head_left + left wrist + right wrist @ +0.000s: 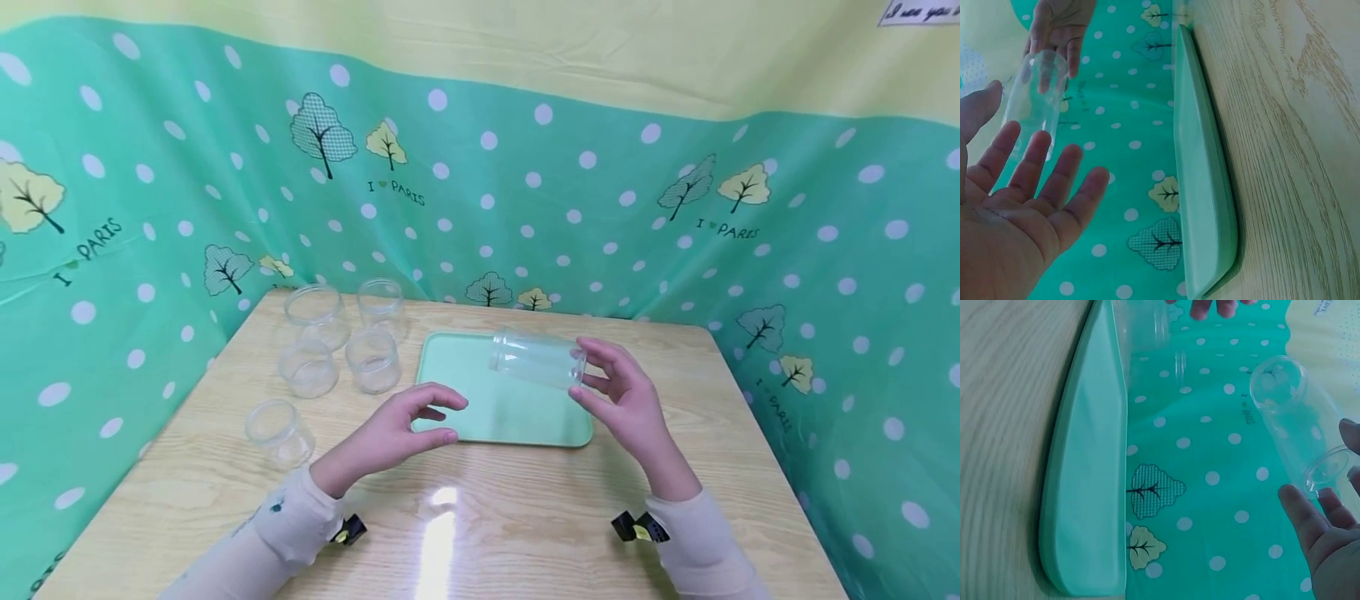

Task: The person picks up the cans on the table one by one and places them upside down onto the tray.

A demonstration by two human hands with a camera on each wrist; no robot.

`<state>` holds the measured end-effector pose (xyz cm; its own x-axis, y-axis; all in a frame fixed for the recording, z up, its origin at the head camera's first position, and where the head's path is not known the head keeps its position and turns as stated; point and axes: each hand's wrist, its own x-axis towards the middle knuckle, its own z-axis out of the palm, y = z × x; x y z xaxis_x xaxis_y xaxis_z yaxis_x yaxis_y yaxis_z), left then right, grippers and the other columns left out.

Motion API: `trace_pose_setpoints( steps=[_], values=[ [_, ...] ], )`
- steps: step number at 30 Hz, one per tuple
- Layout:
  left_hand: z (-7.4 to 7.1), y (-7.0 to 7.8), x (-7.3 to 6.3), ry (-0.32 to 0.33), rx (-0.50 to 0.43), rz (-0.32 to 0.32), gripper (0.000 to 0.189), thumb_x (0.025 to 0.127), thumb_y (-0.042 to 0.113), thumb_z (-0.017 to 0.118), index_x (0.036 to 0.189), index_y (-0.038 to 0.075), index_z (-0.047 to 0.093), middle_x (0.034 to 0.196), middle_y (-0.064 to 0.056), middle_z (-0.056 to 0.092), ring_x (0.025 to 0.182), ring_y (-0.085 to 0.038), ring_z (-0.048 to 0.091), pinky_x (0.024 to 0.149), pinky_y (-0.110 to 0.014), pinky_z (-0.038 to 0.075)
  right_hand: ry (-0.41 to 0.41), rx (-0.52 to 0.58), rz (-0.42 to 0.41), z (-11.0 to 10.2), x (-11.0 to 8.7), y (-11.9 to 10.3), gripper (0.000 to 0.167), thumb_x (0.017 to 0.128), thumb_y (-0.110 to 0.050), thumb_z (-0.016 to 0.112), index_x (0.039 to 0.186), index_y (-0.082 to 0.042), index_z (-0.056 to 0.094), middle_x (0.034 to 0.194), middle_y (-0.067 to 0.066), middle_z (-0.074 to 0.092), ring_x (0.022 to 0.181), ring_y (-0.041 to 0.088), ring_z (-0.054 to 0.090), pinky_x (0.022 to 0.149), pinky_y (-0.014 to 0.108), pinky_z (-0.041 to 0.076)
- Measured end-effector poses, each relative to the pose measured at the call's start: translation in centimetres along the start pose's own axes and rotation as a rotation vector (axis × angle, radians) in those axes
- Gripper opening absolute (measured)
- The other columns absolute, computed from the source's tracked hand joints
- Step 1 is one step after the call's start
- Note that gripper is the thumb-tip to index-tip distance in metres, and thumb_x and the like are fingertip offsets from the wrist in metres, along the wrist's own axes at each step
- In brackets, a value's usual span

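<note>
My right hand (624,398) grips a tall clear jar (534,358) by one end, thumb on the near side and fingers on the far side. The jar lies sideways in the air over the pale green tray (491,417), its other end pointing left. In the right wrist view, the jar (1294,425) shows see-through and without visible contents. My left hand (397,427) is over the tray's near left corner, thumb and fingers apart and holding nothing. Its spread fingers (1063,172) show in the left wrist view, with the jar (1035,100) beyond them.
Several more clear jars stand on the left of the wooden table (525,517), among them a wide one (317,321) at the back and a short one (279,437) nearest my left forearm. A green dotted curtain (510,192) hangs behind and along both sides.
</note>
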<state>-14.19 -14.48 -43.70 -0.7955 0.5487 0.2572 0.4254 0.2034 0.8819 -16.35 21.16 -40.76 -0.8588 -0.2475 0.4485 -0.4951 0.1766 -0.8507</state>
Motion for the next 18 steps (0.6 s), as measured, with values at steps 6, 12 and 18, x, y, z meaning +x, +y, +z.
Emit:
trace_pose_setpoints(
  steps=[6,12,18],
  values=[
    [0.1,-0.3,0.0,-0.005,0.015,0.001,0.034,0.094,0.024,0.076,0.127,0.025,0.065,0.128,0.007,0.065,0.123,-0.017,0.061,0.101,-0.044,0.055,-0.004,-0.082,0.046,-1.2,1.3,0.4,0.062,0.09,-0.002,0.078,0.146,-0.014,0.054,0.147,0.007,0.052,0.133,0.014,0.055,0.099,0.027,0.056],
    [0.2,-0.4,-0.2,-0.009,0.018,0.006,0.034,0.094,0.024,0.076,0.126,0.024,0.066,0.128,0.006,0.066,0.122,-0.016,0.061,0.101,-0.043,0.055,-0.05,-0.209,0.092,-2.9,2.8,0.6,0.062,0.092,-0.012,0.078,0.148,-0.017,0.053,0.149,0.002,0.052,0.133,0.024,0.054,0.1,0.038,0.056],
    [0.1,-0.2,0.0,-0.021,0.039,0.001,0.032,0.094,0.027,0.077,0.124,0.025,0.067,0.127,0.008,0.066,0.122,-0.016,0.061,0.101,-0.042,0.055,-0.135,-0.319,0.151,-4.6,4.5,0.5,0.059,0.091,-0.018,0.08,0.145,-0.021,0.055,0.145,0.005,0.053,0.13,0.026,0.055,0.101,0.044,0.055]
  ],
)
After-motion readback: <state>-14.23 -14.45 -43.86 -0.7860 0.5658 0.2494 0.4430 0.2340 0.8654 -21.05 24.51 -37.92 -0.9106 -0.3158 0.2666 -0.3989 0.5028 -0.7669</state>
